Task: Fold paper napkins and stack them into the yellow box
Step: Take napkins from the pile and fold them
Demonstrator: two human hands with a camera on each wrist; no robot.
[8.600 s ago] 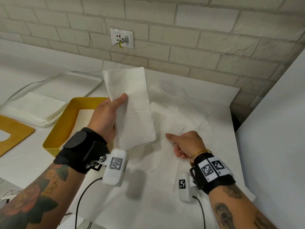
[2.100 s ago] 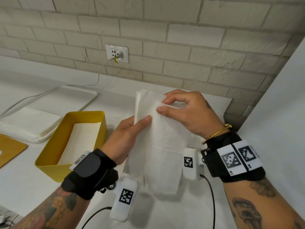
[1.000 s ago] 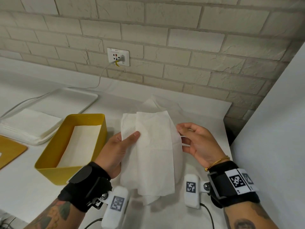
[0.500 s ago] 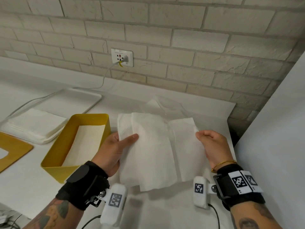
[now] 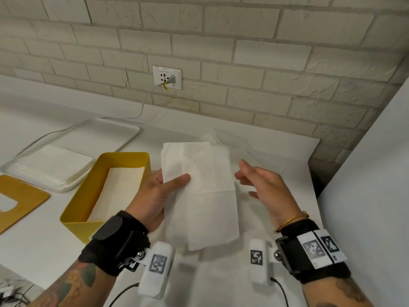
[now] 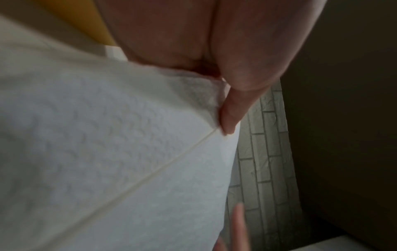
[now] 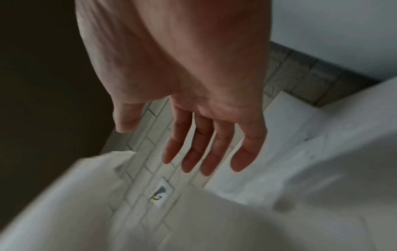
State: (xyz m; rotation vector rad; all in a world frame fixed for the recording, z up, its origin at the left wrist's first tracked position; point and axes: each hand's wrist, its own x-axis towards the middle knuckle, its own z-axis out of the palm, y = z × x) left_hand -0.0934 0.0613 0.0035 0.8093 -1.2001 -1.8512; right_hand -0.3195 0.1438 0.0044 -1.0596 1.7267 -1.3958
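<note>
While the white table (image 5: pixel 221 282) carries everything, the white tray (image 5: pixel 124 134) with its napkin stack (image 5: pixel 55 165) sits far left, and the yellow box (image 5: pixel 77 220) stands beside it, one folded sheet inside. The napkin (image 5: pixel 205 196) hangs folded above the table, pinched by the left hand (image 5: pixel 155 193), thumb in front. The right hand (image 5: pixel 263 185) hovers just beside it, fingers straight, holding nothing.

left hand (image 5: pixel 155 196): black wrist strap, white tagged camera pod, black cable, tattooed forearm | right hand (image 5: pixel 263 187): black strap, two square-code tags, white pod, gold bangle (image 5: pixel 290 220), tattoos
</note>
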